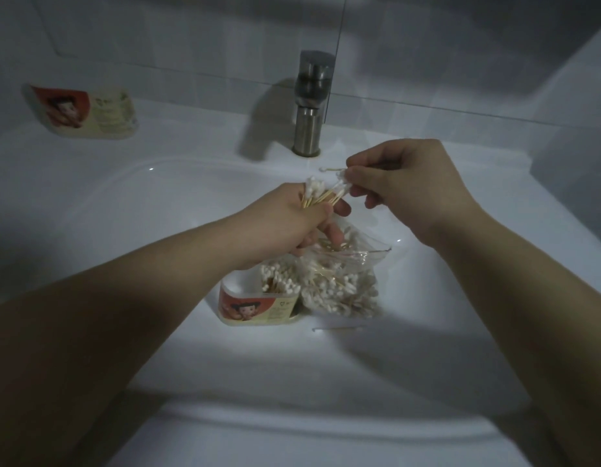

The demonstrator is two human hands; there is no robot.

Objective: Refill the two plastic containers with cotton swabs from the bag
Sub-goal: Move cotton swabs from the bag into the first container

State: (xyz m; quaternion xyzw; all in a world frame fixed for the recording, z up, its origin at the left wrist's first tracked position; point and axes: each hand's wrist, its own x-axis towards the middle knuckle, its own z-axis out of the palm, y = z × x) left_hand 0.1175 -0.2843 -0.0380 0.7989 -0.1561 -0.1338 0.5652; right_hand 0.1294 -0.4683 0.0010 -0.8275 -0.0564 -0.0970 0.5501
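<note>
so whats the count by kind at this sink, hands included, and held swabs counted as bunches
labelled plastic containers: 2, one far left, one beside the bag
clear plastic bag of cotton swabs: 1
brushed metal tap: 1
hands: 2, left hand, right hand
bunches of wooden-stick swabs: 2, one gripped left, one pinched right
total: 8

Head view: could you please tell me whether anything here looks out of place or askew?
One swab juts sideways from the right hand, off-line from the bundle in the left hand. The second container sits apart on the back-left ledge, far from the bag.
</note>
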